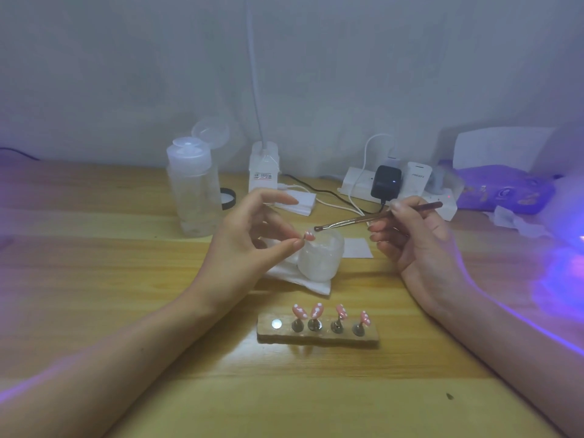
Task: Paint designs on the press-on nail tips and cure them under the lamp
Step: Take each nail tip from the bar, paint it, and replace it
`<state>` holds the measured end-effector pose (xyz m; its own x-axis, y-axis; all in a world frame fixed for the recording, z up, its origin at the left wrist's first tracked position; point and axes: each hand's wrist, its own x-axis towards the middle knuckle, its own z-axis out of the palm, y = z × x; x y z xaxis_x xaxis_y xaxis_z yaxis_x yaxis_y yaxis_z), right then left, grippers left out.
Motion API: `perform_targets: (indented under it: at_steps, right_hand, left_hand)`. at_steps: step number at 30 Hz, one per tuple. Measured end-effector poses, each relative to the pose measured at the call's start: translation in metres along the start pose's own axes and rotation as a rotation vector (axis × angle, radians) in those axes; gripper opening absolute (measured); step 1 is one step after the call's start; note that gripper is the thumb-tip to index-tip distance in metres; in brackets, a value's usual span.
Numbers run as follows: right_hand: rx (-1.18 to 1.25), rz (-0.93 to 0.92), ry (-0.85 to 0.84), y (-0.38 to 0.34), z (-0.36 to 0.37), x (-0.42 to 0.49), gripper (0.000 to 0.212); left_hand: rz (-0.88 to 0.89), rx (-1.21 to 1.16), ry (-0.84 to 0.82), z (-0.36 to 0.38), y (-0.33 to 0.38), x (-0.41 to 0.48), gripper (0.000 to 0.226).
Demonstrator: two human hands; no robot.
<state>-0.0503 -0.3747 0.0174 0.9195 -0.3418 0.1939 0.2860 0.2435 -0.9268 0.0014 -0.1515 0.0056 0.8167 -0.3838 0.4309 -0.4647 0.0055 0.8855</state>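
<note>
Four pink nail tips (pixel 316 310) with white dots stand on a wooden holder (pixel 317 335) on the desk (pixel 126 295), below both hands. The left hand (pixel 249 238) pinches a fifth nail tip (pixel 309 236) between its fingers (pixel 284 246). The right hand (pixel 414 235) grips a thin brush (pixel 376 218), its dark end just beside that tip; whether they touch, I cannot tell. A translucent cup (pixel 320 259) sits under them.

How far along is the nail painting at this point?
Done, by the look of it: four pink tips with white dots stand on the holder. In hand: the left hand pinches a fifth tip while the right hand brings the brush toward it. Left: finishing that tip, returning it to the holder's empty magnet, and curing; violet light glows at the right edge, but no tip shows under it.
</note>
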Motion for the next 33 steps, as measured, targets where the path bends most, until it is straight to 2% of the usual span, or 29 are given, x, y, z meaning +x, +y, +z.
perform_targets:
  at_steps: [4, 12, 22, 27, 31, 33]
  right_hand:
    - [-0.012, 0.005, -0.045, 0.0008, 0.0001, -0.0001, 0.015]
    - [-0.024, -0.007, -0.072, 0.0009, 0.0008, -0.0002, 0.012]
    - [-0.052, 0.001, -0.007, 0.0031, -0.0025, 0.0017, 0.014]
    - [-0.084, -0.039, -0.076, 0.0015, 0.0003, -0.0008, 0.015]
    - [-0.072, -0.027, 0.006, 0.0034, -0.003, 0.001, 0.014]
    - [-0.071, -0.038, -0.018, 0.0018, -0.0026, 0.0004, 0.013]
  left_hand:
    - [-0.009, 0.035, 0.004, -0.0007, -0.0011, 0.0005, 0.021]
    - [-0.054, -0.018, -0.025, 0.0002, -0.0004, -0.0004, 0.006]
    - [-0.047, 0.101, -0.032, 0.0014, 0.0002, 0.0011, 0.009]
    - [-0.02, 0.112, -0.021, 0.0012, 0.0011, -0.0006, 0.009]
    - [0.016, 0.131, -0.006, 0.0014, 0.0035, -0.0021, 0.017]
    - [0.025, 0.166, -0.004, 0.0011, 0.0028, -0.0019, 0.012]
